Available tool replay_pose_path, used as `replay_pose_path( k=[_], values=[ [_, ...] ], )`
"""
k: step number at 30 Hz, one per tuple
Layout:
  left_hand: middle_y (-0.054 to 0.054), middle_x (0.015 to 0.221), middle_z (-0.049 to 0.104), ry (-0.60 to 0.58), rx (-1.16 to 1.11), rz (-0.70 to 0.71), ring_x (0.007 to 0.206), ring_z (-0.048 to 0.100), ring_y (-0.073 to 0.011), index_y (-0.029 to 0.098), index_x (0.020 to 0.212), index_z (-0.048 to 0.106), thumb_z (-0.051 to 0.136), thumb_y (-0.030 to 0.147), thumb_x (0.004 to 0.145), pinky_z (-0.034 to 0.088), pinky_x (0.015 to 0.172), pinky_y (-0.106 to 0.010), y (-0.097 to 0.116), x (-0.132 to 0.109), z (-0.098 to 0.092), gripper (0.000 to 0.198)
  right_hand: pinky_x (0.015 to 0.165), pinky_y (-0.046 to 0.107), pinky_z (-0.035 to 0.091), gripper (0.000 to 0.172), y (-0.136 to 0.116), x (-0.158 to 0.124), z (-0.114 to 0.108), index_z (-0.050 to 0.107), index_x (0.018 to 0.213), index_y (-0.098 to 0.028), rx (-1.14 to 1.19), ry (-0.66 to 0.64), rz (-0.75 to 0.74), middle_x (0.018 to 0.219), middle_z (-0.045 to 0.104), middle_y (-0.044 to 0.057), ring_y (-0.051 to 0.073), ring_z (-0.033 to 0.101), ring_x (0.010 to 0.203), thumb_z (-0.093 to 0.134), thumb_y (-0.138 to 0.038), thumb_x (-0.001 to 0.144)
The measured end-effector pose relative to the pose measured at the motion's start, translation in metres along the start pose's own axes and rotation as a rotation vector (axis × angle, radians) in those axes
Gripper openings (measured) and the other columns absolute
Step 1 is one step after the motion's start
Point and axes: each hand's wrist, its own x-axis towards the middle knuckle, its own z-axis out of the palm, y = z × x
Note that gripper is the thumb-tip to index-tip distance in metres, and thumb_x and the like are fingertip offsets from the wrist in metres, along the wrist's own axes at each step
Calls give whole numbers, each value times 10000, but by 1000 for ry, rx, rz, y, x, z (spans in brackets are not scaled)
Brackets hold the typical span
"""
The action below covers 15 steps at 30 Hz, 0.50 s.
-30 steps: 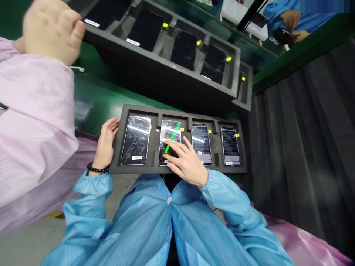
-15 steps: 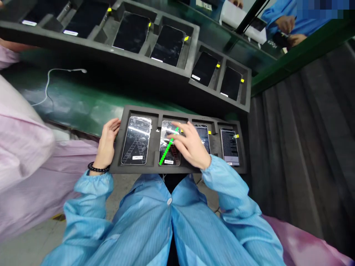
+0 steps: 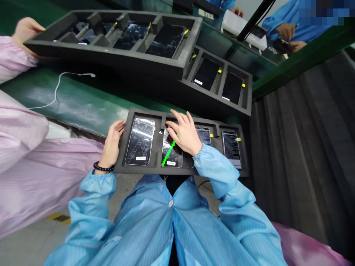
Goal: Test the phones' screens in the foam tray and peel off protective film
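A dark foam tray (image 3: pixel 155 168) with several phones in slots lies across my lap. My left hand (image 3: pixel 113 142) rests against the tray's left edge, fingers loosely curled on the rim. My right hand (image 3: pixel 185 132) is open, fingers spread, with the fingertips on the upper part of the second phone (image 3: pixel 171 149), whose screen shows a green diagonal line. The first phone (image 3: pixel 140 141) at the left shows a crossed-line pattern. Two more phones (image 3: pixel 231 147) at the right show text screens.
A green conveyor belt (image 3: pixel 83 103) runs behind the tray, with a white cable (image 3: pixel 59 83) on it. A co-worker's hand (image 3: pixel 26 27) in a pink sleeve holds a second foam tray (image 3: pixel 111 55) of phones above the belt. A third tray (image 3: pixel 222 99) sits behind. A dark curtain hangs at right.
My right hand slid from the bottom of the second phone up to its top, and the green line lengthened. The co-worker moved the upper tray leftward.
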Motion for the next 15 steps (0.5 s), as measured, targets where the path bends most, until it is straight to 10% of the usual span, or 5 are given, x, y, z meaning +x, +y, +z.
replay_pose_path(
  k=[15],
  values=[
    [-153, 1446, 552, -4, 3, 12, 1382, 504, -252, 182, 1386, 509, 426, 640, 966, 341, 1238, -452, 2, -1, 1, 627, 1235, 615, 232, 382, -3, -28, 3, 708, 1245, -205, 2, -10, -33, 1565, 460, 141, 310, 464, 1372, 412, -346, 1051]
  ],
)
